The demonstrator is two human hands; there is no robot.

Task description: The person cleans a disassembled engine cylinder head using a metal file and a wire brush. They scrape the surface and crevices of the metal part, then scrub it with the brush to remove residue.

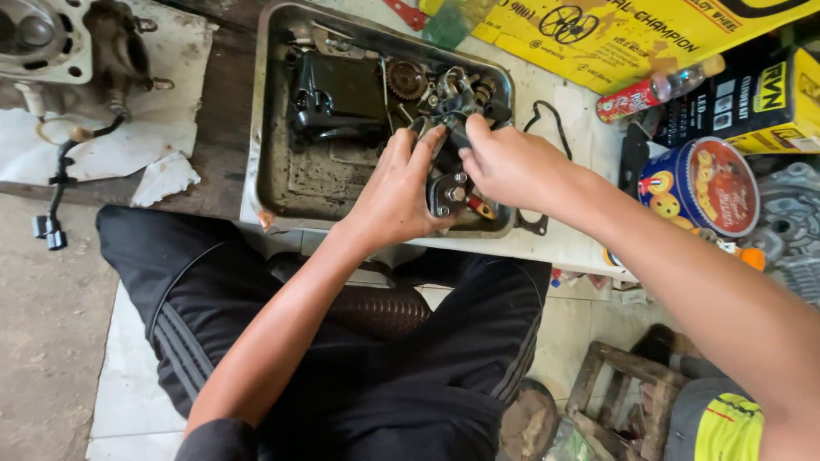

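holding a small dark metal assembly over the near right corner of a grimy metal tray, the left hand wraps it from the left with a closed grip, fingers curled round its upper part. the right hand comes in from the right, its grip pinched narrow on the top of the same piece, thumb and fingertips pressed together there; what exactly they pinch is hidden by the fingers.

the tray sits on a low counter and holds a black engine cover, a toothed gear and a cluster of small oily parts just behind the hands. a thin black gasket lies on the counter just right of the tray, and a round blue tin stands further right.

the likeliest trouble is a slip: everything looks oily, so the piece could twist out of the left hand and drop among the loose parts, or off the near rim onto the lap below. a small fitting freed by the right hand could spring away and be lost in the clutter. a hard pull could also knock the gear cluster, touching close behind the knuckles.
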